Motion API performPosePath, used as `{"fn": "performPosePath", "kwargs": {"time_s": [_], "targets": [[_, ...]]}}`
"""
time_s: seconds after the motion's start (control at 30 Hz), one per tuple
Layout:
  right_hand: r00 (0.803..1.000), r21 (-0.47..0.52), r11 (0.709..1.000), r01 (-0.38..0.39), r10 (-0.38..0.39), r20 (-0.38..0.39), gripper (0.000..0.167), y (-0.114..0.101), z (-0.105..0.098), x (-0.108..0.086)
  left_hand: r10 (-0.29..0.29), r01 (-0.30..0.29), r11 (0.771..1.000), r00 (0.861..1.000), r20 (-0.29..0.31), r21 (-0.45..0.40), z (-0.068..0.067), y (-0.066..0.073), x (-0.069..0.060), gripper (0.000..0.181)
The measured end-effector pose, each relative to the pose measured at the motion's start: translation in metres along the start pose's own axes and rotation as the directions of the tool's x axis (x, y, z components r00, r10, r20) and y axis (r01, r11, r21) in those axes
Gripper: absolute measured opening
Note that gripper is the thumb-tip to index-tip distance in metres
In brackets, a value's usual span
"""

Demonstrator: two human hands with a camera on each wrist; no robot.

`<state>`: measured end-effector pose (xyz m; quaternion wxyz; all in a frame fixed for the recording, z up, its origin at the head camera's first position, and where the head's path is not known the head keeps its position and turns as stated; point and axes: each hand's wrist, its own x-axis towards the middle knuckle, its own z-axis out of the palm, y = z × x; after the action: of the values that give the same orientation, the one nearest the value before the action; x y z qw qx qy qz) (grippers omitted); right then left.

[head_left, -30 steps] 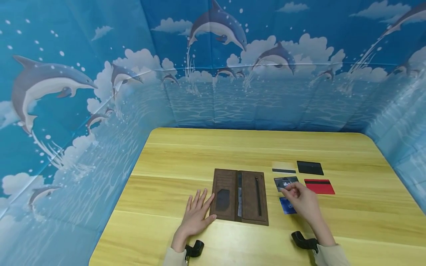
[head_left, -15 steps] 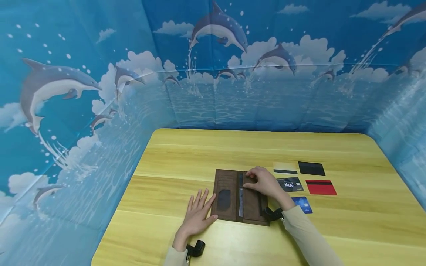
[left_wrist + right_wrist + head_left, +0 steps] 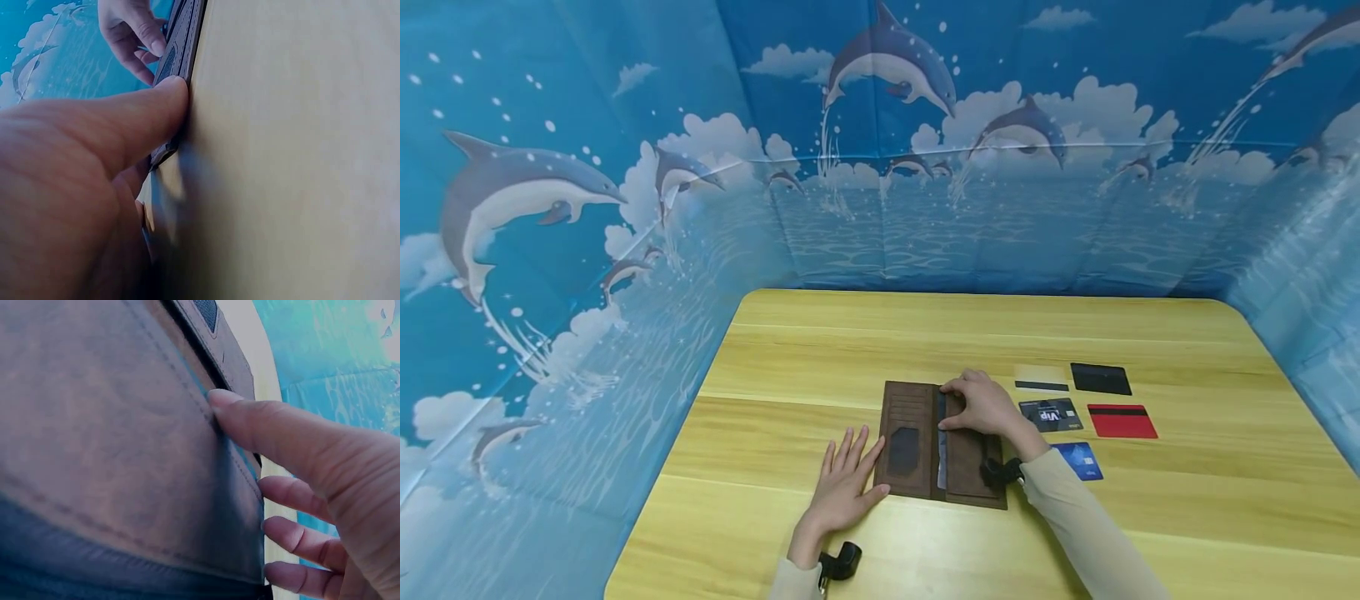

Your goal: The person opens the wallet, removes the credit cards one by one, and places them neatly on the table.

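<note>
A brown bifold wallet [image 3: 917, 487] lies spread on the table, with card slots and a dark mesh window on its left half. My left hand [image 3: 842, 492] lies flat with fingers spread, its fingertips and thumb [image 3: 172, 94] touching the wallet's left edge. Over the right half bends my right hand [image 3: 988, 408]. Its thumb [image 3: 234, 406] touches the edge of the inner pocket beside the fold, and its other fingertips are at the wallet's upper rim, apart from the thumb. A bluish-grey strip [image 3: 942, 467] shows inside the pocket opening. The right hand partly covers the zipper side.
Right of the wallet lie a dark VIP card [image 3: 1051, 414], a blue card [image 3: 1081, 461], a red card [image 3: 1122, 421], a black card [image 3: 1101, 378] and a pale card with a dark stripe [image 3: 1041, 377]. A dolphin-print curtain [image 3: 880, 225] surrounds the wooden table [image 3: 820, 350].
My right hand has moved left from above the VIP and blue cards onto the wallet, then slightly further to the pocket edge by the fold. The left hand has stayed in place.
</note>
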<state>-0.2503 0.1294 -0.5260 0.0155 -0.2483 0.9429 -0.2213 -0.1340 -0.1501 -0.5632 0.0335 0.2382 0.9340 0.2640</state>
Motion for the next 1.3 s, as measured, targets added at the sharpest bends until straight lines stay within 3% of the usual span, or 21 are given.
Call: {"fn": "performPosePath", "kwargs": {"time_s": [0.13,0.3,0.77,1.13,1.3], "targets": [[0.999,-0.035,0.999,-0.032,0.033,0.022,0.061,-0.004,-0.002,0.004,0.014,-0.014,1.0,1.0,-0.021,-0.013,0.001,-0.001,0.0,0.063],[0.998,-0.05,0.998,-0.047,0.049,0.034,0.059,-0.004,-0.003,0.01,-0.004,0.004,1.0,1.0,-0.003,-0.003,0.001,0.001,0.0,0.063],[0.981,0.062,0.992,-0.108,0.096,0.166,0.043,0.0,-0.005,0.029,0.001,-0.001,1.0,1.0,-0.017,0.007,0.001,-0.001,-0.002,0.064],[0.933,0.092,0.982,-0.164,0.124,0.338,0.04,-0.004,-0.011,0.048,0.009,-0.009,1.0,1.0,-0.02,0.005,0.0,-0.002,-0.001,0.064],[0.929,0.115,0.984,-0.136,0.086,0.36,0.029,-0.002,-0.011,0.049,0.029,-0.029,0.999,0.999,-0.03,-0.027,0.003,-0.003,0.0,0.064]]}}
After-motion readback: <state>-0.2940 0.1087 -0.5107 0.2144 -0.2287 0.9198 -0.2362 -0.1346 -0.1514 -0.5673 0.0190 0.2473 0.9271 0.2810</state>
